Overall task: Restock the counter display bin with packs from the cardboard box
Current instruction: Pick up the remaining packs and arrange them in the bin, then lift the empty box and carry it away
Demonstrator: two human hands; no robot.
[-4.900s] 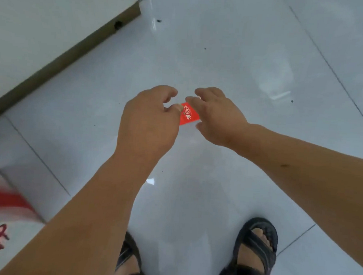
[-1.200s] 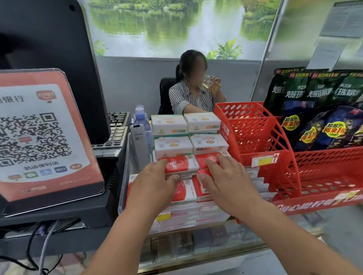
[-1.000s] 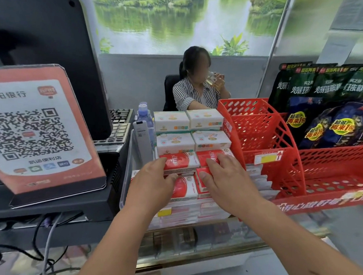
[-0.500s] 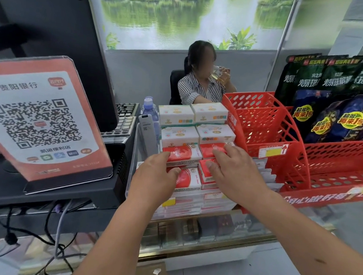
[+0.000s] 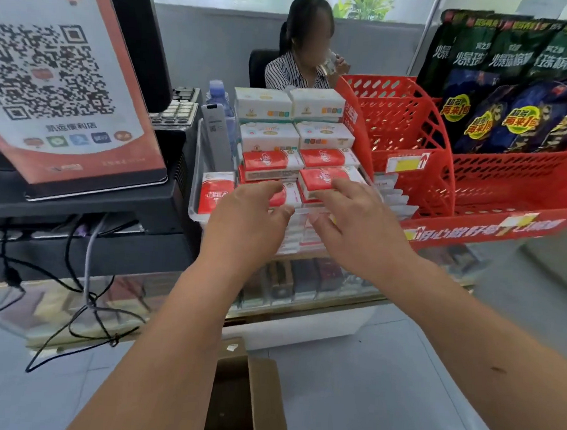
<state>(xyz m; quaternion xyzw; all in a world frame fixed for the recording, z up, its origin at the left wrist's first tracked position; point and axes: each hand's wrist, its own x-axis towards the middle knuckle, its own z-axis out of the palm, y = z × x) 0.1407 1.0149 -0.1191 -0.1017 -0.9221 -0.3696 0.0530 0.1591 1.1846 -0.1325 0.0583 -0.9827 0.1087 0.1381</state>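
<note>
Leftmost, a white-and-orange QR-code placard [image 5: 53, 71] leans on a black till stand [image 5: 89, 201], with a grey keyboard [image 5: 179, 109] at its three o'clock. Next comes the clear plastic counter display bin [image 5: 196, 177], holding white tissue packs [image 5: 263, 103] toward its twelve o'clock and red-and-white packs [image 5: 272, 160] toward its six o'clock. The left hand [image 5: 245, 219] lies at the bin's front, fingers loosely bent over a front pack. Whether it grips that pack cannot be told. At its three o'clock, apart from it, the right hand [image 5: 357, 228] is spread, straight fingertips resting on the neighbouring pack. At six o'clock of both hands, the brown cardboard box [image 5: 262, 401] stands open on the floor, its inside too dark to read. At the bin's three o'clock, just beside it, a red perforated plastic rack [image 5: 408, 129] carries dark snack bags [image 5: 512, 79].
</note>
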